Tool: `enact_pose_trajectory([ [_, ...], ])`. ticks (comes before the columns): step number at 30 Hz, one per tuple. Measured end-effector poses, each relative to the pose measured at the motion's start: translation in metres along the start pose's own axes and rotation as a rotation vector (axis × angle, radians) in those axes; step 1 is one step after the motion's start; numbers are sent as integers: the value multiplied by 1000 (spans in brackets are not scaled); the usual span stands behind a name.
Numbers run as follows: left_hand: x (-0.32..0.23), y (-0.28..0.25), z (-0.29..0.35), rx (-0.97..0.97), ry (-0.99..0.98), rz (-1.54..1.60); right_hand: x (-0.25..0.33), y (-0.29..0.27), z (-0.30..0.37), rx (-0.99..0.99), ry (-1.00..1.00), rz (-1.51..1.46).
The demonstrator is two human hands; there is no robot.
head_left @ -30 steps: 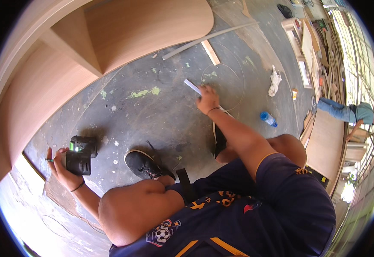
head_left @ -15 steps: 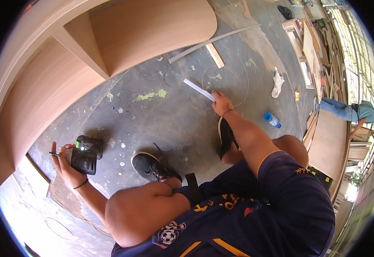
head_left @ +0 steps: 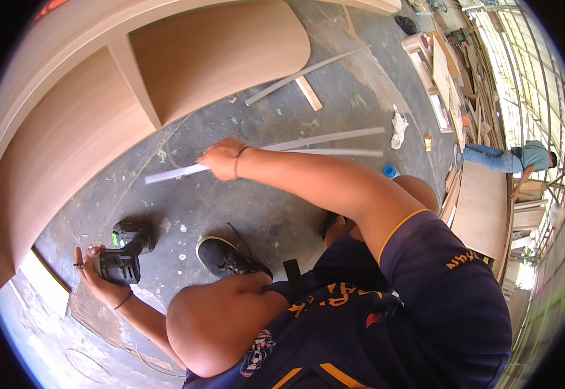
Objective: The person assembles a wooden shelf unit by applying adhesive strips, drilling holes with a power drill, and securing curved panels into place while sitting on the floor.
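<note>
My left hand [head_left: 104,285], low at the left, grips a black-and-green cordless drill [head_left: 122,264] by its boxy end; a small dark item shows at its fingers, too small to name. My right hand [head_left: 223,157] reaches across to the middle, closed round a long white strip [head_left: 324,138]. One end of the strip points left past the hand, and its long part runs off to the right above the floor. A second pale length [head_left: 344,153] lies close below it, partly behind my forearm; whether the two are joined I cannot tell.
A large curved wooden cabinet [head_left: 141,71] fills the upper left. On the floor lie a grey tube [head_left: 308,74], a short wood batten [head_left: 308,93], a white cloth [head_left: 398,128] and a blue bottle [head_left: 390,171]. Another person [head_left: 522,157] stands by a wooden panel [head_left: 483,207] at right.
My right hand has swung left with the white strip, bringing much more of its length into view. My left hand has lowered slightly with the drill, which has turned a little.
</note>
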State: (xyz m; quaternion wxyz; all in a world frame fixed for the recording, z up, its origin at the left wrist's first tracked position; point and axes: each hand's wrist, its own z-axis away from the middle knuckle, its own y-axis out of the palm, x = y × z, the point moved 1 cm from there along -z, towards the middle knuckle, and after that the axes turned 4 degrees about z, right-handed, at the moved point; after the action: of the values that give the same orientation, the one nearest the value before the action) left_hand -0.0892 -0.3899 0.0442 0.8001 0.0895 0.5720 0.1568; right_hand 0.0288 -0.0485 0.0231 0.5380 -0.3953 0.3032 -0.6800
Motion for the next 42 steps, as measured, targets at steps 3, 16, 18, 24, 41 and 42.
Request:
enact_pose_trajectory([
  [3,-4,2,6,3,20,-38,44,-17,-23,-33,-138,113],
  [16,-6,-3,8,77,27,34,58,-49,-42,-106,-304,279],
  [18,-9,-2,7,74,29,26,55,-47,-45,-59,-291,253],
  [24,-6,-4,9,20,51,20,47,-68,-56,73,-221,189],
  [41,-29,46,52,-241,1038,-940,16,-107,-34,-183,-480,-203],
  [42,-33,57,57,-55,850,-799,28,-110,-34,-202,-518,-219],
])
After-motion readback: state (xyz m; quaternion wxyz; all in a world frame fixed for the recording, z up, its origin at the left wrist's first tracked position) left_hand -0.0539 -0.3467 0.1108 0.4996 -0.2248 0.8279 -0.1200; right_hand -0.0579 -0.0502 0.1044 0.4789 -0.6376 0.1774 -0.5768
